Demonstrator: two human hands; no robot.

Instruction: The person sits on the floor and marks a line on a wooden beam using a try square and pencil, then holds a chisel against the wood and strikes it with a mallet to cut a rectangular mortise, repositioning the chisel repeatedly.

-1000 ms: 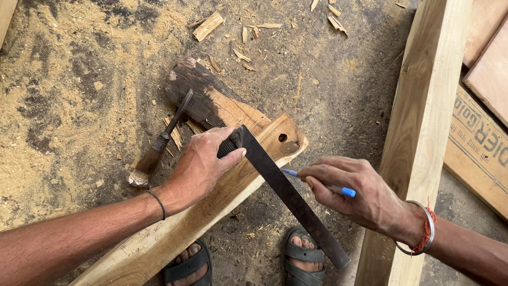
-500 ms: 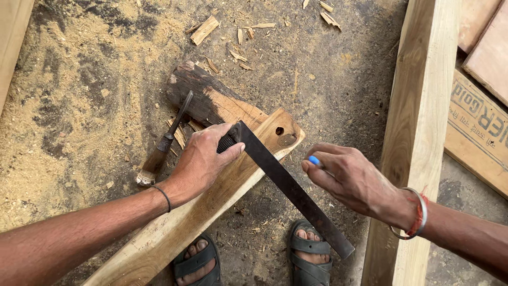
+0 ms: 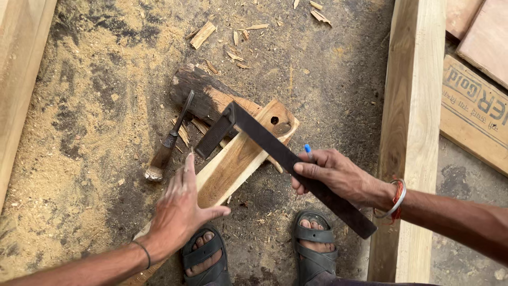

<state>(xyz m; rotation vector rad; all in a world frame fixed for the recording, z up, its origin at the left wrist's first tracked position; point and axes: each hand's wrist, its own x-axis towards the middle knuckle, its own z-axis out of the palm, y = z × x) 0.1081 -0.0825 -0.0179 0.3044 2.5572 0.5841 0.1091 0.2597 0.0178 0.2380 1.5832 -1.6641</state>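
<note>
A pale wooden plank with a round hole near its far end lies slanted across a dark log block. A black metal try square rests across the plank. My right hand grips the square's long blade and also holds a blue pen. My left hand is open, fingers spread, palm down on the plank's near part, away from the square's stock. A wood-handled chisel lies on the ground left of the plank.
A long pale beam runs along the right, with boards beyond it. Another timber lines the left edge. Sawdust and wood chips cover the ground. My sandalled feet stand below the plank.
My left hand let go of the square's stock and slid down the plank toward me. My right hand moved onto the square's blade and now grips it, still with the pen.
</note>
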